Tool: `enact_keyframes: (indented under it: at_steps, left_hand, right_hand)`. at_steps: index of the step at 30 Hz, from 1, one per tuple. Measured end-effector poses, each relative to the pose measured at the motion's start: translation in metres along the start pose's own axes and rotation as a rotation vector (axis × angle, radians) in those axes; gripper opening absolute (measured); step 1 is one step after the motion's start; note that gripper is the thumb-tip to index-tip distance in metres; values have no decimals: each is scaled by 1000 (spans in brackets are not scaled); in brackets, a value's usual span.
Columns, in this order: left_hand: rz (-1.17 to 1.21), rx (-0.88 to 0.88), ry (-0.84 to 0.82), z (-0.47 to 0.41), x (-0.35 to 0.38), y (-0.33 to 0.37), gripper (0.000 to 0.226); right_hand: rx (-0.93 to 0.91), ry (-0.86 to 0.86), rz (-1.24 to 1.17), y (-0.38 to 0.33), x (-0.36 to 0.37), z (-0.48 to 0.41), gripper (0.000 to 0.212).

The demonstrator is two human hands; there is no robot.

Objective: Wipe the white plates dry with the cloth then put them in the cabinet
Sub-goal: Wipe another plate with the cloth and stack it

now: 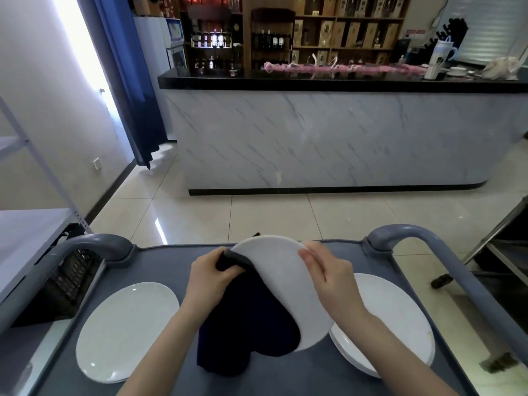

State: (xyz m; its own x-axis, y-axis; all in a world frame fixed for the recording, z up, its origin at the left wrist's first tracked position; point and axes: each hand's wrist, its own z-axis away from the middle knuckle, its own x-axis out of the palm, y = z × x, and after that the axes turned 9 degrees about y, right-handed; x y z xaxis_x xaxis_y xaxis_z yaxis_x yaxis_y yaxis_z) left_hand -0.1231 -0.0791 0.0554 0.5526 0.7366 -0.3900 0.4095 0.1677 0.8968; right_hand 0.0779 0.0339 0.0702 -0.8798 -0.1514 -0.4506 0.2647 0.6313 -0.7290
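Note:
I hold a white plate (281, 277) tilted above the grey cart top (160, 261). My right hand (328, 277) grips its right rim, fingers curled over the edge. My left hand (213, 274) holds a dark blue cloth (248, 324) bunched against the plate's left rim; the rest of the cloth hangs down over the plate's lower left part. One white plate (125, 330) lies flat on the cart at the left. A stack of white plates (400, 318) lies at the right, partly hidden by my right forearm.
The cart has grey curved handles at the left (94, 245) and right (411, 235). A metal shelf unit (34, 230) stands at the left, a steel cabinet (503, 244) at the right. A marble-fronted bar counter (314, 138) stands across the tiled floor.

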Motion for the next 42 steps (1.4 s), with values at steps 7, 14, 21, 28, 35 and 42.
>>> enact_keyframes:
  at_steps: [7, 14, 21, 28, 35, 42]
  left_hand:
    - [-105, 210, -143, -1, 13, 18, 26]
    - [88, -125, 87, -3, 8, 5, 14]
    - [119, -179, 111, 12, 4, -9, 17]
    - [-141, 236, -75, -1, 1, 21, 12]
    - [-55, 67, 39, -3, 5, 12, 17]
    - [274, -330, 168, 15, 8, -6, 10]
  right_hand:
    - [-221, -241, 192, -10, 5, -12, 34]
    - [124, 262, -107, -5, 10, 14, 19]
    - [126, -30, -32, 7, -14, 2, 33]
    - [-169, -444, 319, -6, -9, -29, 33]
    - [-30, -124, -15, 1, 4, -6, 27]
    - [226, 245, -179, 0, 16, 26, 24]
